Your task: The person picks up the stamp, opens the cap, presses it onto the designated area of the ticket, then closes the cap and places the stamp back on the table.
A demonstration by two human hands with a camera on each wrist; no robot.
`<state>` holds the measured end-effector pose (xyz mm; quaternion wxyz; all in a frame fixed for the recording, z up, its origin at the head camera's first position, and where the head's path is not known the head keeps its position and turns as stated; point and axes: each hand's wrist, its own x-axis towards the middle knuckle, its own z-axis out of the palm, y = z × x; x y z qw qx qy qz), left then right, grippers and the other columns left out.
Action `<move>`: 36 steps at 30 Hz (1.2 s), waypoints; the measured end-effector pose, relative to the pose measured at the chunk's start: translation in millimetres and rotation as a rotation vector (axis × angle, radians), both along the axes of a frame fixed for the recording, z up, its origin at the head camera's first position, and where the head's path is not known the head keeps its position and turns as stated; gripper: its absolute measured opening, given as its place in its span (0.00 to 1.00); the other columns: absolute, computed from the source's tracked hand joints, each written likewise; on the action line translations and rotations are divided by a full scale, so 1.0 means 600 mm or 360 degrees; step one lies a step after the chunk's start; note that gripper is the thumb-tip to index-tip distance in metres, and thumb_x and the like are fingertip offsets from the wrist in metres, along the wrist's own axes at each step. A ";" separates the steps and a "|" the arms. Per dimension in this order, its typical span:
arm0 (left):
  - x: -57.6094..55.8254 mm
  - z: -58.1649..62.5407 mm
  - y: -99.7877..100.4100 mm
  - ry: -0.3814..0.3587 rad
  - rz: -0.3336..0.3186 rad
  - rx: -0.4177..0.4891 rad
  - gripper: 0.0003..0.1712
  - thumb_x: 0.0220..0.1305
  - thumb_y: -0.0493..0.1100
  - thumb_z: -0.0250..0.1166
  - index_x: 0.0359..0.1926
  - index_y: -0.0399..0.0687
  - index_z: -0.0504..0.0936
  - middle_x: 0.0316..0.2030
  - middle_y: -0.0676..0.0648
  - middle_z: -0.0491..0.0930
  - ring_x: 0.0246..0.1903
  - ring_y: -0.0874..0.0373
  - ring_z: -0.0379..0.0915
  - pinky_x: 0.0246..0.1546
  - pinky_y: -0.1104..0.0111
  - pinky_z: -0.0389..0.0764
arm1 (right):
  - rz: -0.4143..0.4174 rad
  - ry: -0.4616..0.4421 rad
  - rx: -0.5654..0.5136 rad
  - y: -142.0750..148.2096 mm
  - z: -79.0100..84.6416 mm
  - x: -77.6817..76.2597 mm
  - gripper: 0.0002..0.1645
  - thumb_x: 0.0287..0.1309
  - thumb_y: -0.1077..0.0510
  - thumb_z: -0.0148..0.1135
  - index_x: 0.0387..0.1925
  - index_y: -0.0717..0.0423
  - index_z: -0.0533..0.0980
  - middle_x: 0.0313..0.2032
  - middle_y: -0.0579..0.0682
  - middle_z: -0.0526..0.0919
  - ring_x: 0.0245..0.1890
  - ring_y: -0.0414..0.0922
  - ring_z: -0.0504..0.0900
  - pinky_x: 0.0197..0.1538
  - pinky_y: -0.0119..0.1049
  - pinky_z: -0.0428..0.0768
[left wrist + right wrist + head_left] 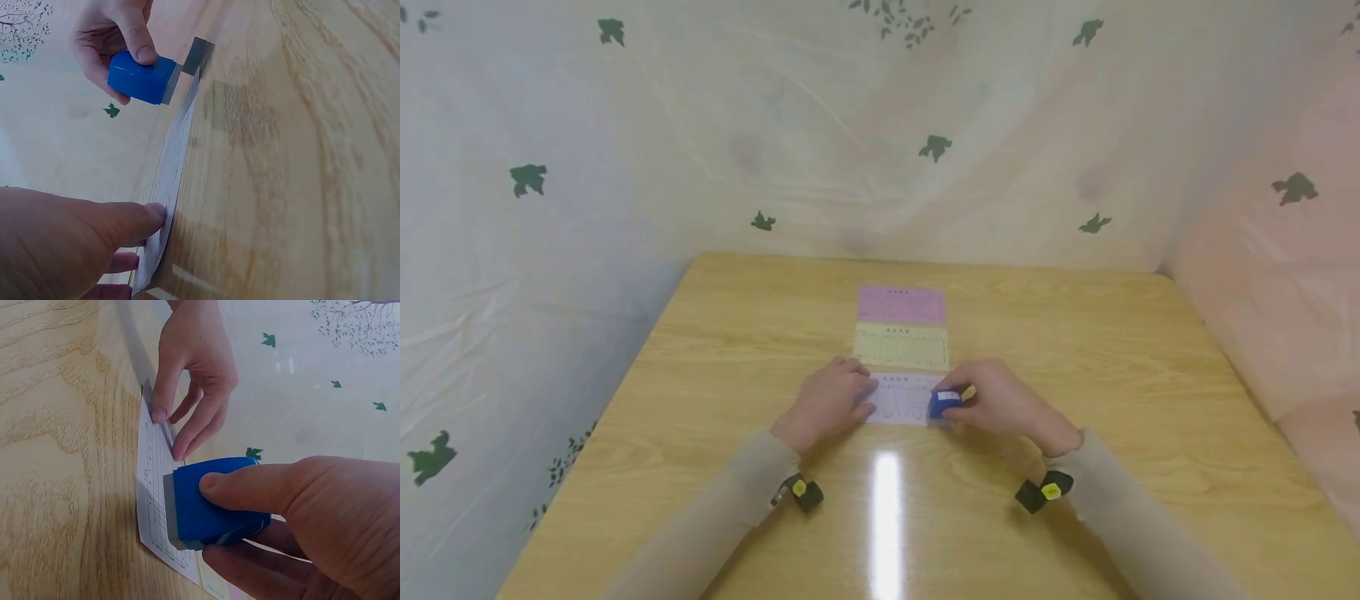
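Note:
A white printed form slip (898, 398) lies on the wooden table, nearest the person in a column of paper slips. My left hand (831, 400) rests on its left end; in the left wrist view the thumb (150, 219) touches the paper, fingers extended. Over the slip's right end, my right hand (996, 400) grips a blue stamp (212, 500) with a grey base, thumb on one broad side and fingers on the other. Whether the base touches the paper I cannot tell.
Behind the white slip lie a yellow slip (901, 346) and, farther back, a pink-purple slip (901, 306). The wooden table (737, 317) reaches back to a pale cloth backdrop (835, 150) with green bird prints. A bright light streak reflects in front of the slips.

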<state>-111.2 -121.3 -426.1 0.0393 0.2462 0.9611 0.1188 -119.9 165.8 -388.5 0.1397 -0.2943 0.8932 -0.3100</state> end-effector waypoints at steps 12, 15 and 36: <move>0.003 -0.003 0.003 0.0048 -0.0011 -0.0026 0.23 0.70 0.52 0.72 0.61 0.46 0.86 0.62 0.41 0.84 0.62 0.44 0.78 0.67 0.51 0.82 | -0.0078 -0.0032 0.0032 -0.001 -0.003 0.003 0.13 0.61 0.60 0.77 0.47 0.46 0.89 0.46 0.44 0.90 0.47 0.40 0.87 0.46 0.29 0.90; 0.003 -0.004 0.004 0.0062 -0.0017 -0.0039 0.23 0.70 0.52 0.72 0.61 0.46 0.86 0.62 0.41 0.84 0.62 0.44 0.78 0.66 0.51 0.83 | -0.0087 -0.0032 0.0036 -0.002 -0.004 0.004 0.12 0.61 0.59 0.77 0.46 0.45 0.89 0.45 0.44 0.90 0.47 0.40 0.87 0.45 0.29 0.90; 0.001 -0.004 0.004 0.0054 -0.0006 -0.0018 0.23 0.70 0.51 0.72 0.61 0.46 0.86 0.62 0.40 0.84 0.62 0.44 0.78 0.65 0.51 0.83 | -0.0084 -0.0025 0.0060 -0.010 -0.016 0.005 0.14 0.60 0.60 0.78 0.48 0.46 0.89 0.48 0.45 0.91 0.49 0.41 0.88 0.49 0.32 0.91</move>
